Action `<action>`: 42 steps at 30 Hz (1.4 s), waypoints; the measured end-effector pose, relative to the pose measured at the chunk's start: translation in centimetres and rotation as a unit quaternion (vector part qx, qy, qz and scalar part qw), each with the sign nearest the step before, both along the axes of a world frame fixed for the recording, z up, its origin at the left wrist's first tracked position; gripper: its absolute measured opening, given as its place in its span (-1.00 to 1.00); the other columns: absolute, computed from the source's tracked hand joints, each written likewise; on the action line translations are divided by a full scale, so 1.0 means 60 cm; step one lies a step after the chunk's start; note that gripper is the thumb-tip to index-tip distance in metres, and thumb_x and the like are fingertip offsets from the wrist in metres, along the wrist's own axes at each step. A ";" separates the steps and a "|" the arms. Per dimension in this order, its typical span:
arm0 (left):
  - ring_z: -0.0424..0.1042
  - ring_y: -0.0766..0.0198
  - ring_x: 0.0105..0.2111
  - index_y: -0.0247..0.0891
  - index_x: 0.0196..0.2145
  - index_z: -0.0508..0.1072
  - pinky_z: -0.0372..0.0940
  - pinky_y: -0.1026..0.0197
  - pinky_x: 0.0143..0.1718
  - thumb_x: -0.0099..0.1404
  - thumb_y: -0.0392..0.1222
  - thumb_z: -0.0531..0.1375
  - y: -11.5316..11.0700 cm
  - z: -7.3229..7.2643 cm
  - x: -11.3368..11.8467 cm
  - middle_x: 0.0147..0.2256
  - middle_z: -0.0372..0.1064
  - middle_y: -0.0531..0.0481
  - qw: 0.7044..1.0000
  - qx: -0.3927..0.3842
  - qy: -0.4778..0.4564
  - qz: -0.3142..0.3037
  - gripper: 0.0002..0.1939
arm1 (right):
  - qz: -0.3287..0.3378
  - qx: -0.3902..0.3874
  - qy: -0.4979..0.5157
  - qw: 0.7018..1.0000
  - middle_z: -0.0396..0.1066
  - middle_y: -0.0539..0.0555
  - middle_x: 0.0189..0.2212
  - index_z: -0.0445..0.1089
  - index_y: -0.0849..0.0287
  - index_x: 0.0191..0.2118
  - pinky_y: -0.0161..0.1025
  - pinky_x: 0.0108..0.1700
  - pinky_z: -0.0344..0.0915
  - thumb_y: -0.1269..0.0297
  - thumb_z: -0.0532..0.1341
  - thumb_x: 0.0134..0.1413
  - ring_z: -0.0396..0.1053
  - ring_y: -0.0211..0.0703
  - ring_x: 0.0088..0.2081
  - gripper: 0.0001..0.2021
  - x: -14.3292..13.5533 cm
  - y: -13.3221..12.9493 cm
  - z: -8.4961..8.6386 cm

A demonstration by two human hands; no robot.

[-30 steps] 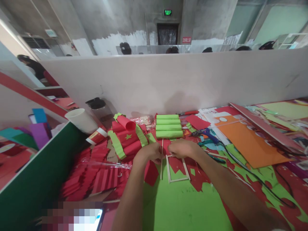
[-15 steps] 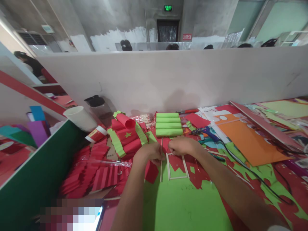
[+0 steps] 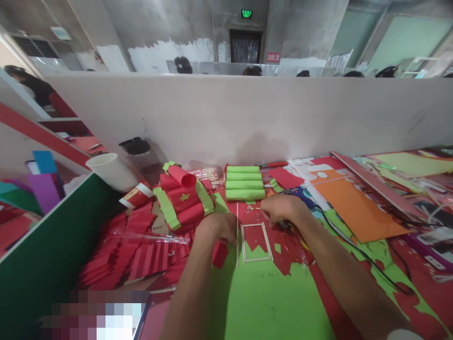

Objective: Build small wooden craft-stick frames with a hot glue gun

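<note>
My left hand (image 3: 220,228) is closed, fingertips pinching a thin wooden stick (image 3: 237,250) that stands lengthwise over the red and green paper. Just right of it lies a small rectangular frame of sticks (image 3: 271,250). My right hand (image 3: 283,210) is curled, past the frame's upper right corner; a dark, small piece shows under its fingers, too hidden to name. Behind that hand is a blue glue gun (image 3: 307,200), partly covered. A green paper sheet (image 3: 272,302) lies below the frame.
Green paper rolls (image 3: 245,184) lie at the back, with a red and green paper lantern-like piece (image 3: 184,200) to their left. Folded red paper strips (image 3: 148,259) pile at left. A white cup (image 3: 111,171), orange sheet (image 3: 348,203) and black cord (image 3: 368,262) are around.
My right hand has moved off the stick frame, rightward toward the tools, and its fingers are now curled there. My left hand stays at the stick. The view has shifted slightly.
</note>
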State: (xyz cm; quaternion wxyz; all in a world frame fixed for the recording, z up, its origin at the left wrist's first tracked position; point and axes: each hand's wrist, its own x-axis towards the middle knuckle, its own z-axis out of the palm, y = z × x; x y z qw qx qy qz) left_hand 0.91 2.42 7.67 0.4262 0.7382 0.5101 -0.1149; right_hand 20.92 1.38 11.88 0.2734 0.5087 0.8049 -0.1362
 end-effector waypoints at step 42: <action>0.55 -0.03 -0.17 -0.26 -0.06 0.52 0.44 0.16 -0.20 -0.07 -0.04 0.43 -0.023 0.046 0.051 -0.11 0.54 -0.20 0.964 0.070 0.228 -0.117 -0.41 | 0.033 0.006 0.008 0.999 0.58 0.24 -0.26 0.61 0.21 -0.25 -0.21 -0.25 0.31 0.21 0.46 -0.19 0.52 0.15 -0.20 -0.69 -0.013 -0.024 -0.038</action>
